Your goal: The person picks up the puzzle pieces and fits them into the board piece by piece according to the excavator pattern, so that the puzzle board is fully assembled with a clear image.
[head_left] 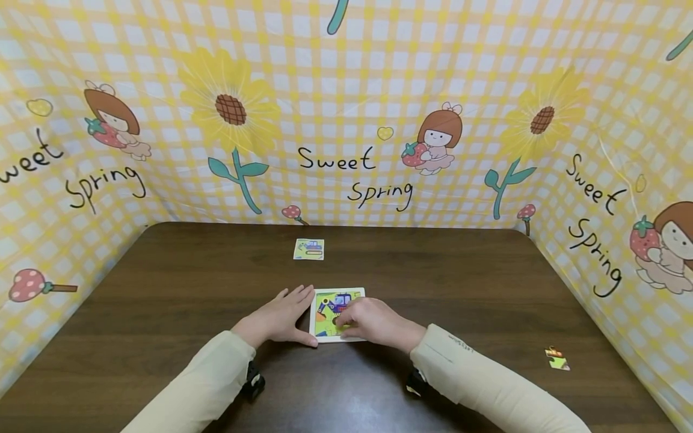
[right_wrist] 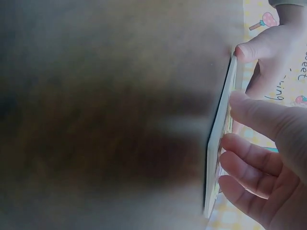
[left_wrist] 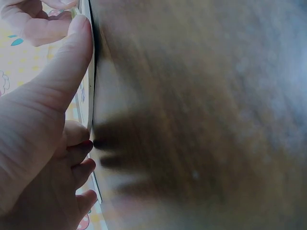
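Observation:
A small white-framed jigsaw puzzle (head_left: 326, 329) showing a blue and yellow digger on green lies flat between the two hands. Along its left edge, my left hand (head_left: 281, 316) rests with fingers spread, the thumb at the near left corner. My right hand (head_left: 376, 322) is over the puzzle's right side and hides part of the picture. Its fingertips touch the puzzle's face, with thumb (right_wrist: 254, 112) and fingers (right_wrist: 252, 155) apart in the right wrist view. In the left wrist view, the frame's edge (left_wrist: 91, 86) runs beside the left thumb and fingers.
A picture card (head_left: 308, 249) with a similar digger lies farther back on the dark wooden table (head_left: 216, 258). Loose puzzle pieces (head_left: 556, 358) in green and orange lie at the right. A yellow checked cloth (head_left: 346, 90) hangs around the back and sides.

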